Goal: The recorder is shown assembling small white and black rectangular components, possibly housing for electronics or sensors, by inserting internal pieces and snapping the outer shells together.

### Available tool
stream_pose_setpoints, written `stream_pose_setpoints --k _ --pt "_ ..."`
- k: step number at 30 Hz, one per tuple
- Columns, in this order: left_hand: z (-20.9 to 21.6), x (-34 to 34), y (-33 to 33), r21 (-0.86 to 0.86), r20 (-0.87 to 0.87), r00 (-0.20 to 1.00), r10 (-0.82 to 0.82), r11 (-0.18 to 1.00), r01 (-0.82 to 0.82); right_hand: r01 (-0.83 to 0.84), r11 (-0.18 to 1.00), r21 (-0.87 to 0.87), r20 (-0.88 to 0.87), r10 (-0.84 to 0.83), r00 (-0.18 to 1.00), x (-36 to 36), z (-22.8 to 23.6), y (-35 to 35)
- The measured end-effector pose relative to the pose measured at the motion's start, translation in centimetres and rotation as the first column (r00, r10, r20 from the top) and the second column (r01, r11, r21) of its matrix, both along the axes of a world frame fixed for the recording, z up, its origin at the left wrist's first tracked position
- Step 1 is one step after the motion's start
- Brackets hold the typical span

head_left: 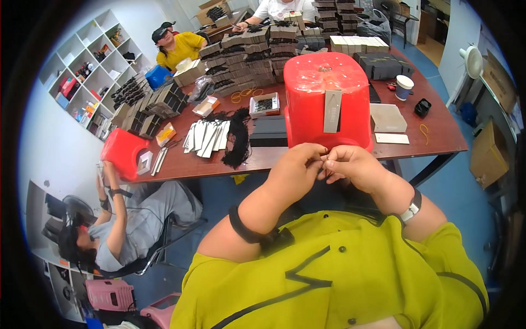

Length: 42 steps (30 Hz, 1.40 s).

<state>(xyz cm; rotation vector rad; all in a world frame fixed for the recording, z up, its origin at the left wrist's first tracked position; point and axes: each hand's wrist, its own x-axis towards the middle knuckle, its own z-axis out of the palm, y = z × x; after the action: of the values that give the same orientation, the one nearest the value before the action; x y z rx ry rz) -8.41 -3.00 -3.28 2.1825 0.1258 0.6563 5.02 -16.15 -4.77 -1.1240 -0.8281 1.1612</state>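
Note:
In front of my chest, at the table's near edge, my left hand and my right hand meet fingertip to fingertip. Both are closed in a pinch, and whatever lies between the fingers is too small or hidden to name. Just beyond them a red plastic stool stands on the table. A narrow grey card tag lies against its near face, with a dark strip beside it. Left of the stool are a heap of black cords and a fanned pile of white tags.
Bundled grey tags are stacked high at the back of the brown table. A small open box holds black bits. A paper cup stands at the right. At left, a seated person works beside another red stool.

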Motion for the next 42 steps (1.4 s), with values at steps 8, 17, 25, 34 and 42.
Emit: stream_pose_setpoints --k 8,17,25,34,42 --pt "0.1 0.1 1.1 -0.279 0.018 0.999 0.043 0.96 -0.037 0.091 0.995 0.051 0.112 -0.096 0.989 0.3 0.0 -0.2" --pt "0.0 0.2 1.5 -0.652 0.072 0.995 -0.072 0.751 0.101 0.081 0.996 -0.023 0.07 -0.08 0.994 0.1 0.2 0.0" --pt "0.7 0.1 1.0 -0.389 -0.195 0.957 -0.213 0.913 0.124 -0.121 0.986 -0.118 0.137 0.137 0.981 0.9 1.1 -0.6" --pt "-0.1 0.2 1.4 -0.256 -0.207 0.968 -0.14 0.963 0.085 -0.104 0.983 -0.153 -0.074 0.093 0.993 0.7 0.8 -0.1" --pt "-1.2 1.0 2.7 -0.315 -0.291 0.956 -0.035 0.947 -0.061 -0.031 0.987 -0.158 -0.296 -0.017 0.955 1.2 -1.3 0.5"
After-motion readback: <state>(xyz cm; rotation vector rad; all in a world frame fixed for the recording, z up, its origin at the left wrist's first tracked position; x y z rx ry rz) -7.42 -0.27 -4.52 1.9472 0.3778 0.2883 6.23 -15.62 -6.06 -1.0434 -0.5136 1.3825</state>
